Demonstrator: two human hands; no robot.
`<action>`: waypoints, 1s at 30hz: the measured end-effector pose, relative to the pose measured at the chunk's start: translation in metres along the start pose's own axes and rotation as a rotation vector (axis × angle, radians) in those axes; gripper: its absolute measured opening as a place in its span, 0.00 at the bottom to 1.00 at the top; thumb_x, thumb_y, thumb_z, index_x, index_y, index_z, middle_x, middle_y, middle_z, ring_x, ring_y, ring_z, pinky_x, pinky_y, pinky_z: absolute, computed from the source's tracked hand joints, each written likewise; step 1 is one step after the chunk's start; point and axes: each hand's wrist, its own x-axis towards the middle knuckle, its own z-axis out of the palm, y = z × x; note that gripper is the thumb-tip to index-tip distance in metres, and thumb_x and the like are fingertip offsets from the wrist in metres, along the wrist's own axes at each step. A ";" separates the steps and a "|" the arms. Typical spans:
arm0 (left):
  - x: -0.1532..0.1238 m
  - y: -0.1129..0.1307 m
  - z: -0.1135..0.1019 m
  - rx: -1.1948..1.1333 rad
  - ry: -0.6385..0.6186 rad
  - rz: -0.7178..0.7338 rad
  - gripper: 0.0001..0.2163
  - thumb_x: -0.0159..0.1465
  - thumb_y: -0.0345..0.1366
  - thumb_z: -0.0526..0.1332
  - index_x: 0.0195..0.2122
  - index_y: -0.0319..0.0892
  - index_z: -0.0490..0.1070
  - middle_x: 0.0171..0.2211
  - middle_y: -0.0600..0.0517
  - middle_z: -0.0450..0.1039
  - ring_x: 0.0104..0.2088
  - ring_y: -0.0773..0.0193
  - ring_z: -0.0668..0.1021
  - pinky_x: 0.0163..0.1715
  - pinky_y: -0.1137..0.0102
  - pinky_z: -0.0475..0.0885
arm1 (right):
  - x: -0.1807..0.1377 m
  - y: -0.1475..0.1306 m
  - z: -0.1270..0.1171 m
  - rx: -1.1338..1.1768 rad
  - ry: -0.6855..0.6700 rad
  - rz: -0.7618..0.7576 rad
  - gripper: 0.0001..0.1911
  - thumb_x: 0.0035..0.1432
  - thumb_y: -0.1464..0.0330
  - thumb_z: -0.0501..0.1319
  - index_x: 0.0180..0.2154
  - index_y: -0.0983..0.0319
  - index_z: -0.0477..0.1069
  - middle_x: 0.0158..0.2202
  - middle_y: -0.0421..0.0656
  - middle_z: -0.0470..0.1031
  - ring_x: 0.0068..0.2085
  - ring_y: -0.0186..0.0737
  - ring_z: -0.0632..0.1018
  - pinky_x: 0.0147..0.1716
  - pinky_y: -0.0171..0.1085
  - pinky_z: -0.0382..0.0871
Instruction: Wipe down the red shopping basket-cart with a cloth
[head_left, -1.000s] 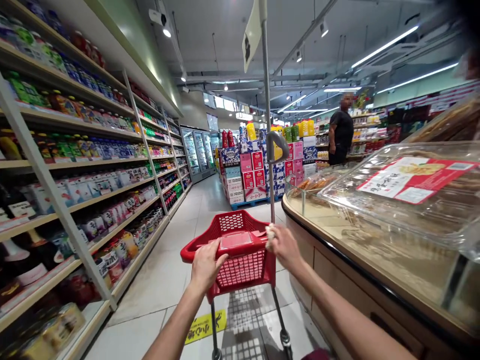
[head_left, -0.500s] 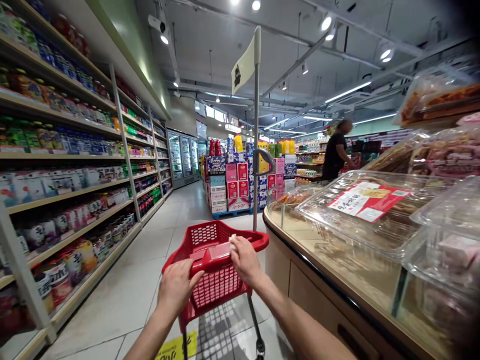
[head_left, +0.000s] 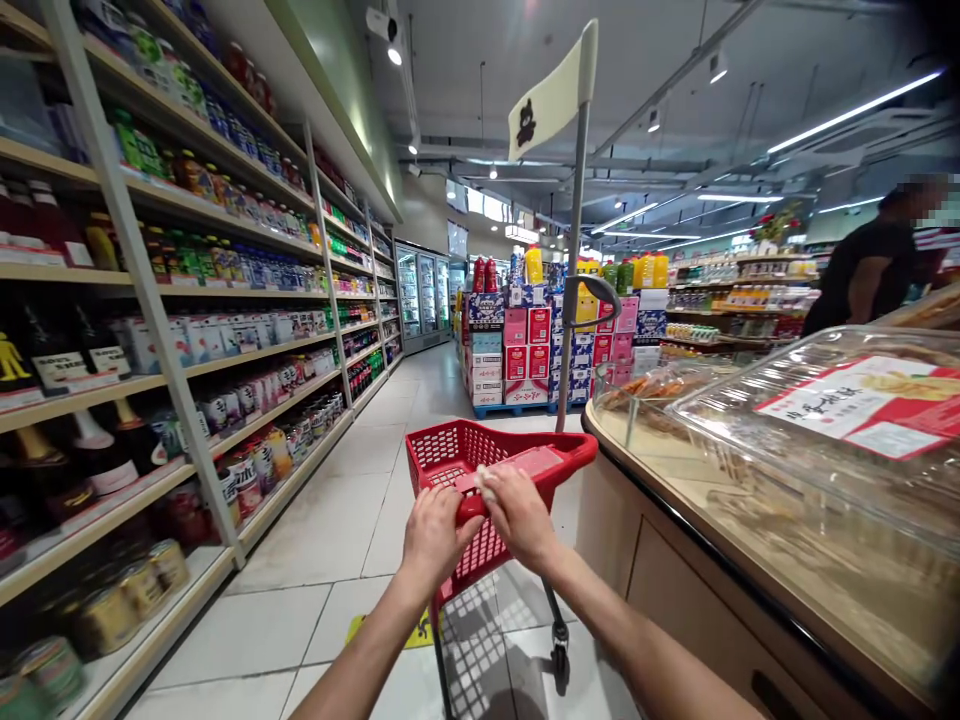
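A red shopping cart (head_left: 442, 440) with a perforated plastic basket stands in front of me on the tiled floor. My left hand (head_left: 437, 530) is closed round the left end of its handle, the thumb along the near side. My right hand (head_left: 521, 512) lies on the handle (head_left: 525, 467) close beside the left one, fingers bent around a small crumpled white wipe (head_left: 484, 484) pressed to the red plastic. Most of the wipe is hidden under the fingers. A grey pole (head_left: 579, 220) with a cream flag (head_left: 551, 95) rises by the cart's right side.
Drink shelves (head_left: 255, 300) line the left side. Close on the right, a wooden counter (head_left: 675, 560) carries clear plastic food boxes (head_left: 825, 430). Stacked cartons (head_left: 525, 350) stand ahead, with glass-door fridges (head_left: 424, 290) behind. A person in black (head_left: 855, 260) is beyond the counter.
My right hand has slid left along the handle with the wipe, nearer my left hand. The view has turned left, so the cart and cartons sit further right.
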 end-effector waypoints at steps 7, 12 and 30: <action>-0.011 0.014 0.020 -0.236 0.008 0.086 0.20 0.56 0.37 0.59 0.50 0.42 0.62 0.48 0.45 0.69 0.49 0.55 0.70 0.51 0.56 0.65 | 0.004 0.025 -0.025 0.059 0.043 0.173 0.17 0.61 0.65 0.47 0.46 0.60 0.69 0.46 0.46 0.73 0.47 0.42 0.71 0.50 0.47 0.60; -0.014 0.038 0.039 -0.335 0.085 0.057 0.27 0.54 0.30 0.57 0.56 0.39 0.55 0.55 0.42 0.62 0.56 0.53 0.64 0.54 0.51 0.60 | -0.012 0.003 -0.023 0.172 -0.017 0.020 0.15 0.60 0.66 0.49 0.45 0.60 0.68 0.43 0.45 0.74 0.46 0.40 0.72 0.50 0.44 0.61; -0.021 -0.019 0.071 -0.151 -0.181 0.014 0.22 0.60 0.47 0.47 0.50 0.40 0.64 0.51 0.45 0.68 0.53 0.57 0.68 0.54 0.60 0.60 | -0.026 0.024 -0.093 -0.089 -0.010 0.398 0.14 0.58 0.68 0.48 0.39 0.61 0.71 0.36 0.44 0.76 0.37 0.39 0.75 0.41 0.39 0.64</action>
